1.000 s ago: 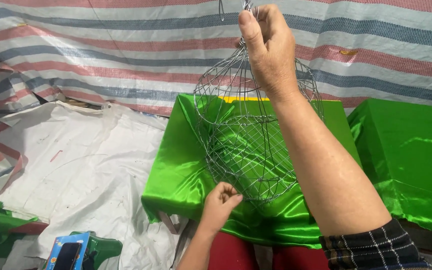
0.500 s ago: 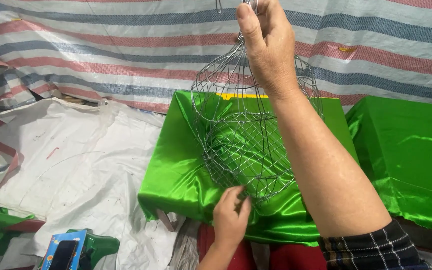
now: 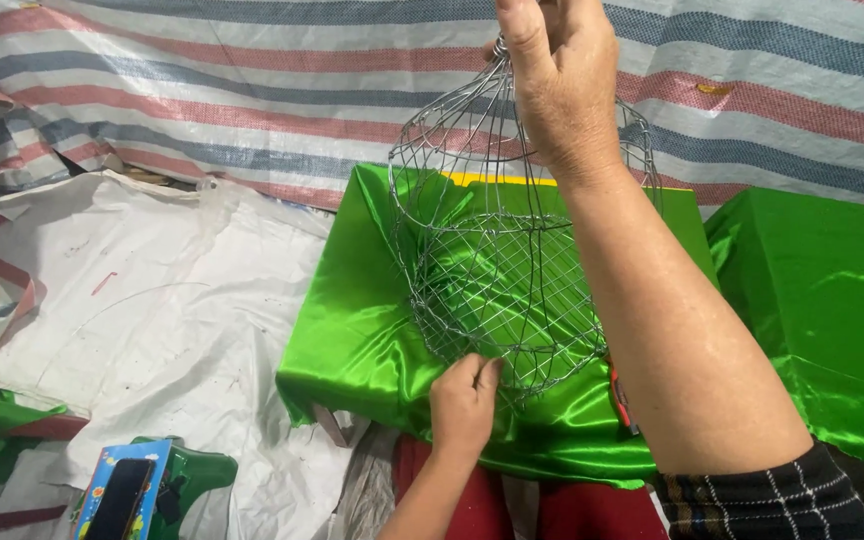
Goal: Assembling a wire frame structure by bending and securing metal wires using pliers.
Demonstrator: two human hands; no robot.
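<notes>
Left hand (image 3: pixel 464 405) sits low in my view, fingertips curled and pinching the bottom edge of the wire cage (image 3: pixel 502 260), right where the mesh bulges out. I see that cage hanging upright above a block wrapped in shiny green cloth (image 3: pixel 372 340), its base just over the fabric. Moving right, my right hand (image 3: pixel 562 80) is up high, clenched around the cage's narrow top, forearm slanting down across the frame. Further right lies a second green-wrapped block (image 3: pixel 822 300). Far left, a white woven sheet (image 3: pixel 152 300) covers the floor, a blue box (image 3: pixel 117 495) at the bottom edge.
</notes>
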